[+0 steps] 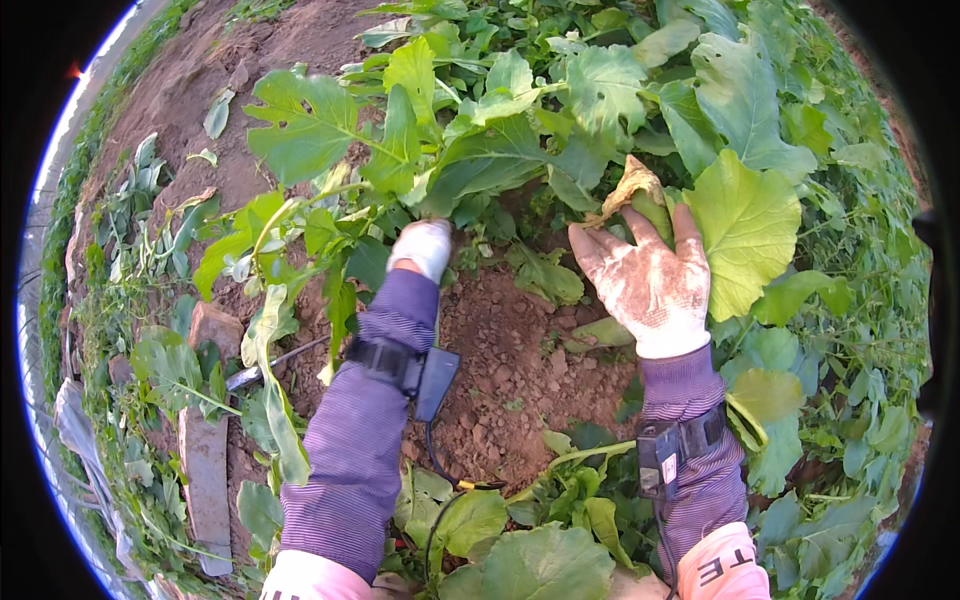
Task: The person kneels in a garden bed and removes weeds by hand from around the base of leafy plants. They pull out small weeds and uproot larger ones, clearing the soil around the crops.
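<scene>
My left hand (422, 249), in a white glove, reaches into the base of the leafy green plants; its fingers are hidden by leaves, so its hold cannot be made out. To its right, my right hand (652, 281), in a soil-stained white glove, has its fingers spread against the foliage. A withered yellow-brown leaf (632, 186) lies at its fingertips, and a broad yellow-green leaf (750, 229) stands beside it. Between the hands, a low green leaf (551, 276) rests above bare crumbly soil (510, 360). Long lobed leaves (307, 124) lean out above my left hand.
At the left lie a flat metal blade or strip (206, 487), a brick-like block (215, 330) and a thin rod (277, 364). Plastic sheeting (79, 427) is at the far left edge. Dense foliage fills the right side. A black cable (431, 525) hangs between my forearms.
</scene>
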Available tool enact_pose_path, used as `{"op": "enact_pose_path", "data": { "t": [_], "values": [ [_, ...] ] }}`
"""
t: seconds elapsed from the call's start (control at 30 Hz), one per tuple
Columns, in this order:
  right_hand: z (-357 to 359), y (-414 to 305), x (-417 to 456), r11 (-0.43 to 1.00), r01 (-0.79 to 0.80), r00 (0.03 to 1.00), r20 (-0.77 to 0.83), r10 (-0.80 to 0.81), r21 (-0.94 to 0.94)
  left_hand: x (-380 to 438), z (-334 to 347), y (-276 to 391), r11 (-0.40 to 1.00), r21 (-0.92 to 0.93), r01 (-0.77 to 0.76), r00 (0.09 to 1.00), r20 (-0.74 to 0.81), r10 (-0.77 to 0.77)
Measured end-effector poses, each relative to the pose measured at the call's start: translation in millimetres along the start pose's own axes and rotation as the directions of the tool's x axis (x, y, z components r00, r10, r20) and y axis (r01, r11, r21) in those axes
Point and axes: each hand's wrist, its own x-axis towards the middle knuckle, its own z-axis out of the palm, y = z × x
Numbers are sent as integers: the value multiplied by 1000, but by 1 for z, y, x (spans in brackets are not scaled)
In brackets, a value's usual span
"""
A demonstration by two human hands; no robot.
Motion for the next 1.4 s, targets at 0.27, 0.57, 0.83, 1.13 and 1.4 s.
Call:
{"op": "enact_pose_path", "data": {
  "t": [0.27, 0.57, 0.83, 1.13, 1.4],
  "values": [
    [2, -10, 1, 994, -32, 997, -71, 39, 100, -103, 35, 3, 520, 534, -667, 724, 630, 281],
    [-1, -15, -1, 994, -32, 995, -90, 42, 102, 33, 154, -43, -542, 605, -583, 358, 790, 497],
    [-11, -21, 1, 992, -79, 997, -9, 80, 101, 13, 152, 8, -111, 802, -587, 793, 598, 118],
    [-7, -19, 3, 989, -75, 996, -37, 80, 127, -25, 113, -4, 14, 779, -627, 777, 624, 81],
    [-9, -12, 1, 987, -73, 997, -2, 74, 141, -72, 91, -33, -387, 584, -713, 632, 775, 4]
  ]
}}
